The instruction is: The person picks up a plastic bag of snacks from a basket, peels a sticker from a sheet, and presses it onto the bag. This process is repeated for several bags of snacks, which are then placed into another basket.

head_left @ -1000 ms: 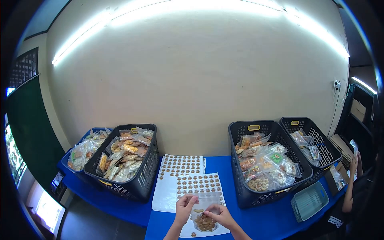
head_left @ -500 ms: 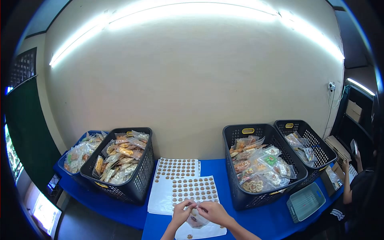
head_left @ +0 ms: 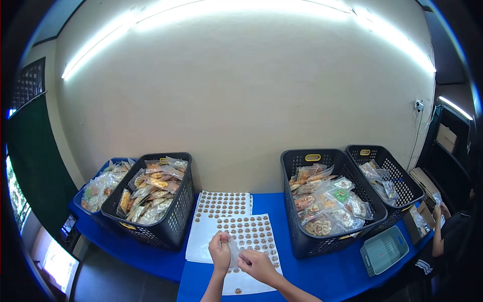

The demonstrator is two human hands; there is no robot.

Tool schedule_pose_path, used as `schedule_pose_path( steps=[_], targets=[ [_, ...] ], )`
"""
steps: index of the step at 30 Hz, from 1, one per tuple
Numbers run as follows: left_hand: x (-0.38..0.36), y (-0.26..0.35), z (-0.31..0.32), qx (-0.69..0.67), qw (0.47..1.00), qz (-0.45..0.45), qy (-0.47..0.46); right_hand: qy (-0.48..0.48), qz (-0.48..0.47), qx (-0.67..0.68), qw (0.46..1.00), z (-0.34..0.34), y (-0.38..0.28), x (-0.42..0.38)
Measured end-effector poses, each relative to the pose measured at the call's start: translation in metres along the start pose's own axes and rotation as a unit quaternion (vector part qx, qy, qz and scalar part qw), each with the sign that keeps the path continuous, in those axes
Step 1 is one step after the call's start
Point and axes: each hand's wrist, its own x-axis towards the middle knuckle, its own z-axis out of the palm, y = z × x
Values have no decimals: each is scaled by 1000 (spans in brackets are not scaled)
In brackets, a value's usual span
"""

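Observation:
A small clear plastic bag [head_left: 233,251] hangs between my two hands, above the front sticker sheet [head_left: 259,234]. My left hand [head_left: 220,253] is closed around the bag's left side. At its right edge, my right hand [head_left: 257,265] has its fingers curled and pinched on the plastic. What lies inside the bag is hard to make out. Rows of round brown stickers cover the white sheet under my hands. Behind it to the left, a stack of similar sticker sheets [head_left: 200,234] lies on the blue-covered table [head_left: 270,204].
Left stand a black basket [head_left: 173,221] of snack packets and a blue basket [head_left: 83,205]. Right are a black basket [head_left: 322,247] of packets, another black basket [head_left: 408,187] and a grey-green tray [head_left: 385,250]. At far right, a person's hand [head_left: 443,211] holds a small packet.
My hands were together at the bag's top; now the left has turned upright and the right sits lower, with the bag tilted between them. The other person's hands have come lower.

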Motion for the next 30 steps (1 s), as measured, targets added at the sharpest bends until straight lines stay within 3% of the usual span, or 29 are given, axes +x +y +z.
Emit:
schedule_pose_path(
  steps=[4, 11, 15, 18, 21, 25, 28, 29, 30],
  targets=[
    [-2, -5, -2, -38, 999, -34, -6, -11, -9, 39, 999, 2, 4, -2],
    [-7, -23, 8, -73, 992, -95, -25, -89, 155, 234, 956, 4, 25, -9],
    [-17, -37, 10, -129, 970, -162, -128, -65, 191, 321, 925, 1, 39, -20],
    [-42, -54, 9, 5, 996, 20, -91, -56, 215, 328, 918, -3, 62, -28],
    [-54, -2, 8, 121, 945, 168, -252, -35, 235, 322, 916, -7, 67, -29],
    [-60, -11, 12, -48, 965, -14, -259, -52, 216, 353, 909, 3, 74, -27],
    [-49, -15, 4, -22, 950, -40, -309, -50, 192, 379, 904, -10, 54, -19],
    [-48, -16, 3, -3, 958, -72, -279, -71, 173, 231, 955, -23, 53, -16],
    [-47, -17, 0, -59, 952, -107, -281, -14, 129, 144, 981, -32, 46, -11]
  ],
)
